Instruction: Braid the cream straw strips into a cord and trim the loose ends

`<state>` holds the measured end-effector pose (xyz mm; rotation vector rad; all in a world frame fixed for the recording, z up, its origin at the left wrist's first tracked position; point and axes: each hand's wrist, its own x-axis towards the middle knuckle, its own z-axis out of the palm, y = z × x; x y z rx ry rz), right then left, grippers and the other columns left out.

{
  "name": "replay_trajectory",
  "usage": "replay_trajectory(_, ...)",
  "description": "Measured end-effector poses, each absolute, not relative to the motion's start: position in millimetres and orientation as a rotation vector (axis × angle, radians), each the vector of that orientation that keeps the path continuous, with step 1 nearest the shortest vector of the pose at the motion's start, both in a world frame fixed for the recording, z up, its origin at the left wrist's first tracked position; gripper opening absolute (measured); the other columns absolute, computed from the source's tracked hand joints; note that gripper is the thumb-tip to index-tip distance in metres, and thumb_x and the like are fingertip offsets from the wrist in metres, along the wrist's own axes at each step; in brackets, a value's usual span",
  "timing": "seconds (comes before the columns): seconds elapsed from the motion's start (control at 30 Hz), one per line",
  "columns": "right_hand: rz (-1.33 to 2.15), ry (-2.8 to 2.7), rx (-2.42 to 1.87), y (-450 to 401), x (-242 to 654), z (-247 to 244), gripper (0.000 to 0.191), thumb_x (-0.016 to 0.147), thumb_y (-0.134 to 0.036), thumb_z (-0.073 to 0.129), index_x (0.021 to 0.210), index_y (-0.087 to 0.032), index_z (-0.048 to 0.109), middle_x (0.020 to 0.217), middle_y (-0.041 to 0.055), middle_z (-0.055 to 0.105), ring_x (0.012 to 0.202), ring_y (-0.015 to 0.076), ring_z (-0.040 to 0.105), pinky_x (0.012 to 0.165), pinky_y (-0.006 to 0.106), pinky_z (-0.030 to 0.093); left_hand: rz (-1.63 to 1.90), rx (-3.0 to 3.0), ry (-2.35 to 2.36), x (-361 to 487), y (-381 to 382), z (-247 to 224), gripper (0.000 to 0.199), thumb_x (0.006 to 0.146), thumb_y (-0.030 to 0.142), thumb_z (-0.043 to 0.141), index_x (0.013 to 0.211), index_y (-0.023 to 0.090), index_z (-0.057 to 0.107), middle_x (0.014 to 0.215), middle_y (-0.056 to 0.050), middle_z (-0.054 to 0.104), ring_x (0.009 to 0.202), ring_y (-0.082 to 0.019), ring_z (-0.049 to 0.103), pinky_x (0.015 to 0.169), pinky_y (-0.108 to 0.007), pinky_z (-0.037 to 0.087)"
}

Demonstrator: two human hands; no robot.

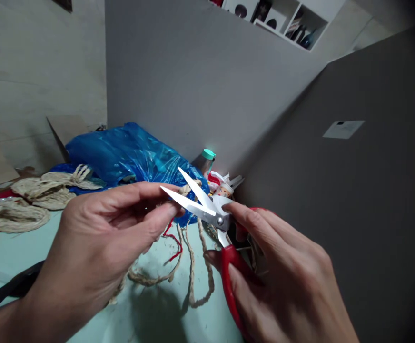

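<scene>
Red-handled scissors [225, 257] are held in my right hand [282, 267], their silver blades parted and pointing up-left. My left hand [114, 238] pinches the end of a beige braided cord between thumb and fingertips, right beside the blades. The braided cord [192, 276] hangs in loops below both hands, over the pale green table. A thin red string [175, 243] dangles near my left fingertips. My left palm hides part of the cord, and the cord lies behind the blades at its top.
A large blue plastic bag [122, 147] lies at the back of the pale green table [150, 314]. Behind the scissors are a green-lidded bottle [208, 159] and a patterned cup [224, 190]. Beige fibre bundles [13, 214] lie at the left. Grey panels [200, 85] rise behind.
</scene>
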<state>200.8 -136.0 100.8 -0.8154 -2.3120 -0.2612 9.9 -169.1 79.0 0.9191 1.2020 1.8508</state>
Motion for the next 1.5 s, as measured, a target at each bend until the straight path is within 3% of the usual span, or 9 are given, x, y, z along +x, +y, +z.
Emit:
replay_trajectory(0.23, -0.201, -2.298, -0.819, -136.5, 202.5, 99.0, 0.031, 0.084, -0.020, 0.060, 0.113, -0.019, 0.068, 0.089, 0.0062, 0.073, 0.068, 0.0171, 0.069, 0.055, 0.025, 0.056, 1.859, 0.963, 1.273, 8.8, -167.2, 71.2, 0.021, 0.065, 0.018, 0.087, 0.076, 0.036, 0.084, 0.074, 0.008, 0.080, 0.065, -0.012, 0.071, 0.058, -0.012, 0.056)
replay_trajectory(0.4, -0.357, -2.262, -0.802, -132.8, 202.1, 94.1, 0.026, 0.084, -0.015, 0.057, 0.106, -0.018, 0.071, 0.078, 0.0021, 0.073, 0.056, 0.0138, 0.066, 0.045, 0.022, 0.049, 1.865, 1.014, 1.368, 7.6, -168.2, 65.0, 0.019, 0.065, 0.025, 0.089, 0.080, 0.036, 0.084, 0.082, 0.007, 0.082, 0.070, -0.012, 0.072, 0.062, -0.011, 0.056)
replay_trajectory(0.5, -0.360, -2.239, -0.794, -129.6, 202.2, 91.5, 0.026, 0.083, -0.011, 0.056, 0.104, -0.017, 0.071, 0.078, 0.0017, 0.075, 0.054, 0.0119, 0.065, 0.047, 0.021, 0.048, 1.811, 1.040, 1.397, 7.0, -166.7, 63.4, 0.019, 0.067, 0.030, 0.089, 0.084, 0.036, 0.084, 0.085, 0.005, 0.082, 0.069, -0.011, 0.071, 0.061, -0.010, 0.055)
replay_trajectory(0.73, 0.055, -2.126, -0.849, -123.6, 198.2, 92.0, 0.015, 0.085, -0.020, 0.068, 0.100, -0.017, 0.067, 0.068, -0.0021, 0.064, 0.051, 0.0089, 0.055, 0.049, 0.019, 0.048, 1.766, 1.020, 1.371, 4.2, -165.9, 66.4, 0.021, 0.066, 0.033, 0.089, 0.086, 0.035, 0.084, 0.076, 0.003, 0.080, 0.056, -0.010, 0.063, 0.048, -0.012, 0.050)
replay_trajectory(0.9, 0.701, -1.845, -0.798, -109.6, 179.1, 77.8, 0.033, 0.080, -0.024, 0.076, 0.111, -0.023, 0.064, 0.091, 0.0018, 0.072, 0.070, 0.0147, 0.067, 0.062, 0.025, 0.056, 1.738, 1.104, 1.428, 8.0, -165.9, 67.0, 0.015, 0.064, 0.029, 0.087, 0.079, 0.033, 0.084, 0.071, 0.003, 0.078, 0.050, -0.009, 0.057, 0.044, -0.014, 0.046)
replay_trajectory(1.0, 0.898, -1.677, -0.761, -97.4, 171.2, 68.4, 0.032, 0.075, -0.018, 0.075, 0.104, -0.023, 0.066, 0.080, -0.0016, 0.069, 0.064, 0.0129, 0.064, 0.059, 0.024, 0.055, 1.604, 1.137, 1.369, 10.8, -163.0, 67.8, 0.014, 0.064, 0.034, 0.086, 0.077, 0.029, 0.084, 0.057, 0.003, 0.071, 0.041, -0.007, 0.047, 0.037, -0.016, 0.039)
replay_trajectory(1.13, 1.017, -1.434, -0.791, -82.8, 174.1, 66.0, 0.031, 0.069, -0.021, 0.079, 0.097, -0.024, 0.065, 0.065, -0.0060, 0.063, 0.047, 0.0099, 0.057, 0.041, 0.019, 0.045, 1.454, 1.108, 1.283, 12.5, -158.5, 70.7, 0.028, 0.067, 0.042, 0.081, 0.087, 0.024, 0.083, 0.056, 0.000, 0.069, 0.044, -0.013, 0.054, 0.037, -0.020, 0.042)
replay_trajectory(1.3, 0.995, -1.368, -0.751, -77.4, 180.7, 67.4, 0.037, 0.066, -0.017, 0.081, 0.099, -0.026, 0.066, 0.075, -0.0062, 0.065, 0.051, 0.0078, 0.057, 0.043, 0.017, 0.048, 1.470, 1.011, 1.203, 16.0, -155.0, 73.5, 0.042, 0.067, 0.046, 0.078, 0.100, 0.021, 0.081, 0.057, -0.003, 0.068, 0.053, -0.019, 0.063, 0.039, -0.024, 0.046)
replay_trajectory(1.5, 1.073, -1.344, -0.678, -75.6, 180.0, 64.4, 0.032, 0.074, -0.025, 0.078, 0.103, -0.025, 0.064, 0.078, -0.0044, 0.067, 0.057, 0.0084, 0.059, 0.050, 0.018, 0.049, 1.422, 0.919, 1.125, 18.6, -159.4, 70.0, 0.034, 0.068, 0.043, 0.078, 0.093, 0.020, 0.081, 0.058, -0.004, 0.069, 0.052, -0.017, 0.061, 0.037, -0.022, 0.045)
